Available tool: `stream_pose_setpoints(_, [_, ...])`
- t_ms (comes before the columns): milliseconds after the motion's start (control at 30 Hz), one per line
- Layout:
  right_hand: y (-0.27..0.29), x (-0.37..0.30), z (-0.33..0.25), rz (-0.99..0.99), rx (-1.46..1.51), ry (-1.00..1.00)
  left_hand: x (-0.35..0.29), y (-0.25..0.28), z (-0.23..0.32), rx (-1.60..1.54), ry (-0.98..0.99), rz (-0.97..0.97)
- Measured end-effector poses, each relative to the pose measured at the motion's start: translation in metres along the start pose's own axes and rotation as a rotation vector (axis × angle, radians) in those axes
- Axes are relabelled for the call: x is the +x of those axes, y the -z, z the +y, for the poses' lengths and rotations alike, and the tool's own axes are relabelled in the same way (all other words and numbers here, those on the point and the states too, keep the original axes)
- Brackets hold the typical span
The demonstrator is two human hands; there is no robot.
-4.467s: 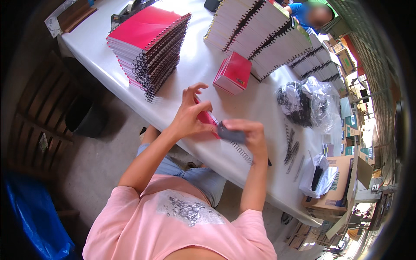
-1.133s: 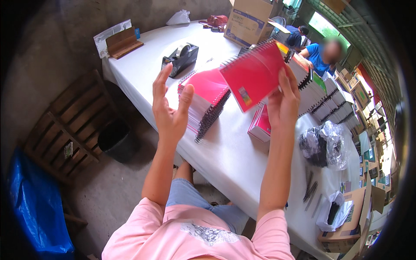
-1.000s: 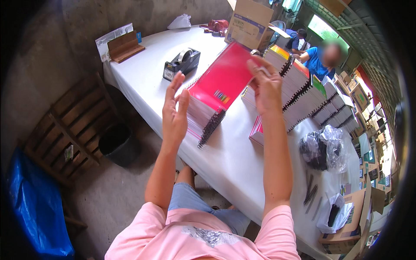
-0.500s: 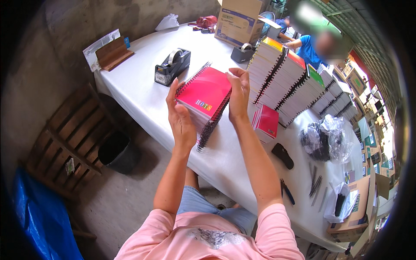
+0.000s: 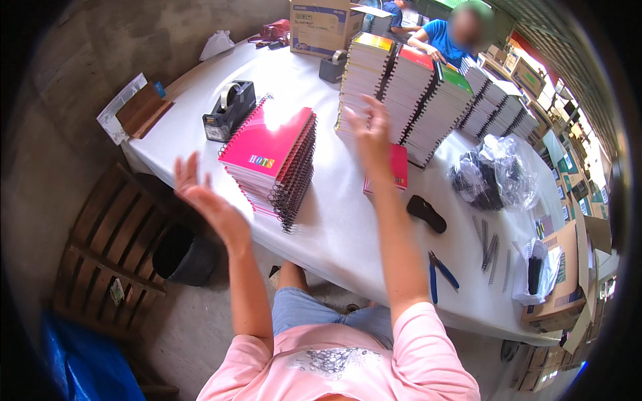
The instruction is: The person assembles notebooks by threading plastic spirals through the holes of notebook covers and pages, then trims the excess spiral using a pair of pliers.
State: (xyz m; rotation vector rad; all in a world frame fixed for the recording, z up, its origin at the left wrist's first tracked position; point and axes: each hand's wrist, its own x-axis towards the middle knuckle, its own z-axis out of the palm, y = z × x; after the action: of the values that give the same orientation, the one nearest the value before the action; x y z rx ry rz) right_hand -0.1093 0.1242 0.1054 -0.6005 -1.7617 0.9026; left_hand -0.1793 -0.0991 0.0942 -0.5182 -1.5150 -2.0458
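Note:
A tall stack of spiral-bound notebooks with a pink-red cover on top [image 5: 267,147] stands near the table's front edge. Its wire coils show on both its left and right sides. To the left of the stack, my left hand [image 5: 212,200] is raised with fingers apart, holding nothing. My right hand [image 5: 369,127], slightly blurred, hovers to the right of the stack with fingers spread, in front of the tall piles. Below it lies a smaller group of red notebooks [image 5: 399,167], partly hidden by my right forearm.
Tall notebook piles [image 5: 404,87] rise behind. Tape dispensers [image 5: 231,110], a black case [image 5: 426,214], blue-handled pliers [image 5: 441,274], loose wire coils [image 5: 490,250] and a plastic bag of black coils [image 5: 491,175] lie about. A co-worker in blue [image 5: 441,40] is beyond.
My hands have let go of the notebook stack and moved apart, left hand to the left, right hand to the right. The stack now stands alone on the table. My view has shifted.

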Motion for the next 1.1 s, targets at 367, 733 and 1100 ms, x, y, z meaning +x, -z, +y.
stream_pose_setpoints(367, [0.163, -0.019, 0.122, 0.048, -0.597, -0.374, -0.087, -0.031, 0.073, -0.383, -0.547, -0.357])
stream_pose_setpoints(733, [0.208, -0.128, 0.032, -0.23, 0.042, -0.149, -0.126, -0.055, 0.01, -0.297, 0.415, -1.022])
stream_pose_setpoints(1100, [0.379, -0.104, 0.145, -0.19, -1.363, -0.478, -0.175, -0.053, 0.021, 0.332, -0.449, -1.12])
